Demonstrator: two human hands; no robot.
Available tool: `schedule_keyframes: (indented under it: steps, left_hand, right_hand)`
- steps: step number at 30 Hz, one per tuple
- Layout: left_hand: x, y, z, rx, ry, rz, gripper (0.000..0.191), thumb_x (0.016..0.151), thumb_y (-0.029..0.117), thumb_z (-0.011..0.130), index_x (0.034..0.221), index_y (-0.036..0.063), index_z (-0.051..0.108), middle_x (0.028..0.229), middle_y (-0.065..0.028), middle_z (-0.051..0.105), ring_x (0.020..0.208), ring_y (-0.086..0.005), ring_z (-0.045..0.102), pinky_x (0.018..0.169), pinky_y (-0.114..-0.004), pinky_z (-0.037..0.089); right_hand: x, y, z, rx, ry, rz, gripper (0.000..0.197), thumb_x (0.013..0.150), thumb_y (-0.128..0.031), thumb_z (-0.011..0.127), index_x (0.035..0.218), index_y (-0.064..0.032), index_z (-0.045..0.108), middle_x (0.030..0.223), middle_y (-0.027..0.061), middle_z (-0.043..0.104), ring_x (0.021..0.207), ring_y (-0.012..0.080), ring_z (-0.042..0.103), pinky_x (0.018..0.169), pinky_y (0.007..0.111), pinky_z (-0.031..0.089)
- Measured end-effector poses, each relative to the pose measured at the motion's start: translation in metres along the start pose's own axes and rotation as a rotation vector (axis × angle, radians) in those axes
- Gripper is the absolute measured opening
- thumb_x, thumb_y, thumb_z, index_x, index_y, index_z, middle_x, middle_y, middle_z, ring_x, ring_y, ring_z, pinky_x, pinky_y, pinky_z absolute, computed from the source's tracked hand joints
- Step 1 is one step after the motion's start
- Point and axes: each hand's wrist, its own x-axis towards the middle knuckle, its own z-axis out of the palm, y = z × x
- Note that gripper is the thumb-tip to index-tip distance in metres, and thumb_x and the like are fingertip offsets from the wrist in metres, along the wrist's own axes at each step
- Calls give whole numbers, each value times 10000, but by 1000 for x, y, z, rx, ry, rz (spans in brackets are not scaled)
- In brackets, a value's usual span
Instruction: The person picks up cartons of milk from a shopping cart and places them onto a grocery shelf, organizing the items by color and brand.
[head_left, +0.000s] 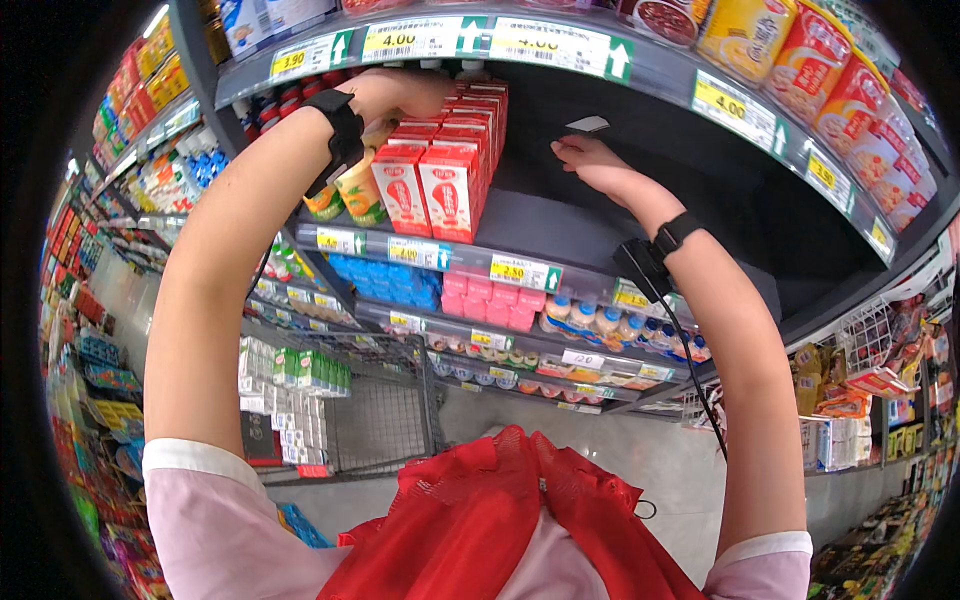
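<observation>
Reaching deep into a shelf, my left hand (412, 91) is over the rear part of a double row of red-and-white drink cartons (448, 187). Its fingers are blurred and partly hidden, so a grip cannot be made out. Yellow-green drink cups (361, 189) stand just left of the cartons. To the right, my right hand (589, 161) hovers over the dark shelf board (536, 225), fingers loosely bent with nothing visible in them. A small white card (587, 124) lies just beyond its fingertips. Each wrist wears a black strap.
Above runs a shelf edge with price tags (555, 49) and bagged food (810, 82). Lower shelves hold blue packs (386, 279), pink packs (491, 300) and small bottles (600, 319). A wire-mesh cart (382, 420) with stacked cartons (300, 397) stands below left.
</observation>
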Motion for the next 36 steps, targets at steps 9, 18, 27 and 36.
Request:
schedule_keyframes:
  steps: [9,18,27,36]
  left_hand:
    - [-121,48,16,-118,466,281,317,852,116,476,1155,26,483,1153,-167,525,1035,-323,511,887,-363,403]
    - [-341,85,136,-477,305,-1,283,813,93,515,1089,31,515,1097,-155,539,1041,-323,497,887,-381,398]
    - [-600,46,272,-627,-18,-580,285,748,31,537,1032,3,533,1033,-172,535,1008,-348,497,877,-384,400]
    - [-719,-19,277,-597,10,-585,253,739,65,557,984,1,551,1018,-168,547,986,-341,508,852,-373,420]
  right_hand:
    - [-165,17,22,-2,263,-322,385,825,-200,568,1131,16,479,1074,184,571,1029,282,547,868,341,422]
    - [-326,97,116,-122,75,-166,381,821,-75,537,1180,5,438,1166,199,493,1098,332,473,921,369,370]
    - [-395,161,254,157,-236,249,246,841,-98,541,1056,22,528,987,135,614,916,207,598,805,294,457]
    - [-326,41,414,504,-373,200,227,877,-122,505,1053,21,524,936,96,613,824,144,589,744,257,471]
